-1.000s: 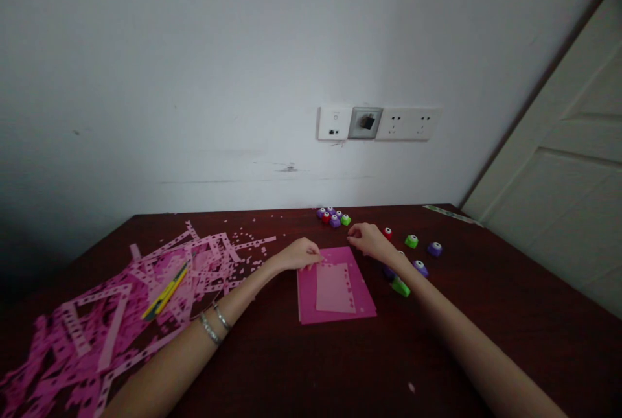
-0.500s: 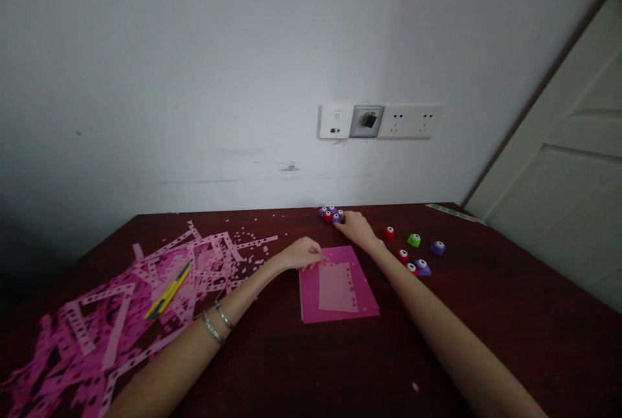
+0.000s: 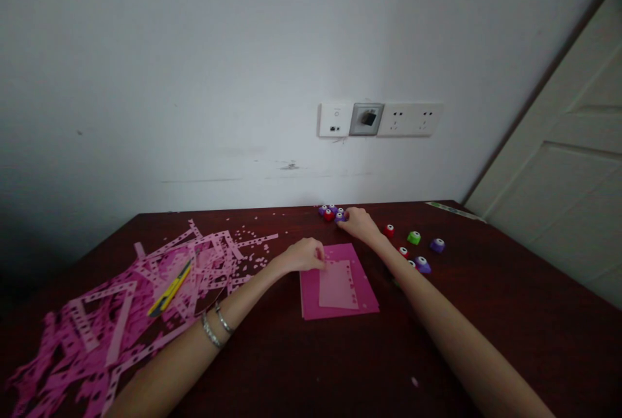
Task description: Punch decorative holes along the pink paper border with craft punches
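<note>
My right hand [image 3: 358, 222] reaches to the back of the table, thumb and fingers closed at a purple craft punch [image 3: 339, 217] on the edge of a small cluster. Other punches there, among them a red craft punch [image 3: 329, 215], touch or crowd it. My left hand [image 3: 308, 255] is curled, its fingertips down at the upper left corner of a light pink sheet [image 3: 336, 288]; whether they pinch the sheet or something small is hidden. Holes run along the sheet's top and right edges. It lies on larger, darker pink sheets [image 3: 365, 295].
Cut pink paper strips [image 3: 116, 334] and punched bits cover the left side, with a yellow utility knife [image 3: 170, 288] on top. Right of my right forearm stand several punches, including a green one [image 3: 414, 238] and a purple one [image 3: 437, 245]. The wall [image 3: 243, 81] rises behind the table.
My right hand has shifted slightly right, and the purple punch at its fingertips has moved a little with it. My left fingers have lowered a little over the sheet's corner.
</note>
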{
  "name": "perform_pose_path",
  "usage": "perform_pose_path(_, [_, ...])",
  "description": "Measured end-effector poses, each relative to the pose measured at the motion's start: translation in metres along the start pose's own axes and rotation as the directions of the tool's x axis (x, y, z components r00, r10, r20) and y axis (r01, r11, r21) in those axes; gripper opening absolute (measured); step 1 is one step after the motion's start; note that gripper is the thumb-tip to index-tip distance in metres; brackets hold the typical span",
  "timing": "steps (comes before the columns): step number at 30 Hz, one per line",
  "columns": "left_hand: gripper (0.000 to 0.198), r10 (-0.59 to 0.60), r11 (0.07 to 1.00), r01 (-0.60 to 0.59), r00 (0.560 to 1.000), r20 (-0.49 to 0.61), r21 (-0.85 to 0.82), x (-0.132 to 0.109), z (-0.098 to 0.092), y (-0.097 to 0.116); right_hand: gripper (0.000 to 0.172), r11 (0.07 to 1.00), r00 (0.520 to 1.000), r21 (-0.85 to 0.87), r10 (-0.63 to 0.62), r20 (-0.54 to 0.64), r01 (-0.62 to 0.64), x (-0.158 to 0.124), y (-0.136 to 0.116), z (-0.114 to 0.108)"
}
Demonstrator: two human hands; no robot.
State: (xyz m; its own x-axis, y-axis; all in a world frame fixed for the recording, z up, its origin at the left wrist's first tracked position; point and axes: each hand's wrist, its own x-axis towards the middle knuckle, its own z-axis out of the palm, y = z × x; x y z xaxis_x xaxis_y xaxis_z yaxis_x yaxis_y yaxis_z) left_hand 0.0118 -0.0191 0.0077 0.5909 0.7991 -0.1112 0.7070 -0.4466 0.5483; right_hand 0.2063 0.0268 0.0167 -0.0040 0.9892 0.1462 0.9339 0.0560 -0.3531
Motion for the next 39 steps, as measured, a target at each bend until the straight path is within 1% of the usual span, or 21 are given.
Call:
perform_pose_path(3, [0.029, -0.013, 0.999, 0.013, 1.0, 0.001, 0.046, -0.003, 0.0, 0.004, 0.025, 0.976, 0.991, 0.199, -0.108, 0.077, 0.091, -0.011, 0.015, -0.011])
perform_pose_path(5, [0.03, -0.028, 0.998, 0.027, 0.999, 0.015, 0.056, -0.004, 0.001, 0.007, 0.027, 0.941, 0.977, 0.32, -0.16, 0.139, 0.109, -0.022, 0.024, -0.018])
perform_pose_path(7, [0.026, -0.043, 0.998, 0.041, 0.998, 0.043, 0.051, -0.004, 0.002, 0.009, 0.029, 0.908, 0.961, 0.403, -0.205, 0.187, 0.115, -0.034, 0.031, -0.023])
perform_pose_path(9, [0.023, -0.036, 0.999, 0.034, 0.997, 0.064, 0.04, -0.005, 0.002, 0.01, 0.03, 0.883, 0.943, 0.456, -0.238, 0.232, 0.111, -0.047, 0.035, -0.028])
perform_pose_path(12, [0.032, 0.0, 0.998, -0.001, 1.0, 0.032, 0.06, -0.005, 0.002, 0.011, 0.03, 0.854, 0.921, 0.512, -0.268, 0.282, 0.092, -0.064, 0.038, -0.032])
perform_pose_path(14, [0.037, 0.013, 0.996, -0.014, 1.0, 0.019, 0.084, -0.004, 0.002, 0.01, 0.031, 0.843, 0.917, 0.533, -0.269, 0.295, 0.076, -0.073, 0.04, -0.033])
perform_pose_path(17, [0.034, 0.024, 0.996, -0.027, 0.999, 0.042, 0.08, -0.002, 0.003, 0.006, 0.032, 0.845, 0.922, 0.533, -0.247, 0.297, 0.054, -0.08, 0.045, -0.03])
perform_pose_path(21, [0.032, 0.041, 0.998, -0.042, 0.999, 0.033, 0.039, 0.002, 0.005, 0.001, 0.033, 0.844, 0.922, 0.532, -0.251, 0.296, 0.059, -0.082, 0.049, -0.029])
perform_pose_path(26, [0.029, 0.048, 0.998, -0.047, 0.999, 0.02, -0.049, 0.004, 0.006, -0.003, 0.033, 0.844, 0.915, 0.529, -0.276, 0.294, 0.085, -0.081, 0.046, -0.034])
perform_pose_path(30, [0.018, 0.033, 0.985, -0.032, 0.999, 0.002, -0.167, 0.007, 0.006, -0.006, 0.033, 0.838, 0.897, 0.537, -0.308, 0.316, 0.098, -0.076, 0.044, -0.034])
perform_pose_path(32, [0.012, -0.007, 0.967, 0.017, 0.999, 0.04, -0.255, 0.007, 0.005, -0.007, 0.033, 0.84, 0.891, 0.533, -0.317, 0.325, 0.104, -0.072, 0.045, -0.032])
perform_pose_path(34, [0.012, -0.042, 0.945, 0.072, 0.994, 0.102, -0.32, 0.006, 0.001, -0.007, 0.033, 0.839, 0.875, 0.533, -0.338, 0.347, 0.113, -0.066, 0.047, -0.029])
perform_pose_path(37, [0.016, -0.045, 0.93, 0.103, 0.984, 0.17, -0.352, 0.001, -0.007, -0.004, 0.034, 0.832, 0.834, 0.536, -0.393, 0.387, 0.143, -0.056, 0.046, -0.027])
perform_pose_path(39, [0.018, -0.037, 0.928, 0.113, 0.977, 0.212, -0.355, -0.002, -0.012, -0.002, 0.033, 0.834, 0.813, 0.512, -0.436, 0.385, 0.204, -0.049, 0.042, -0.027])
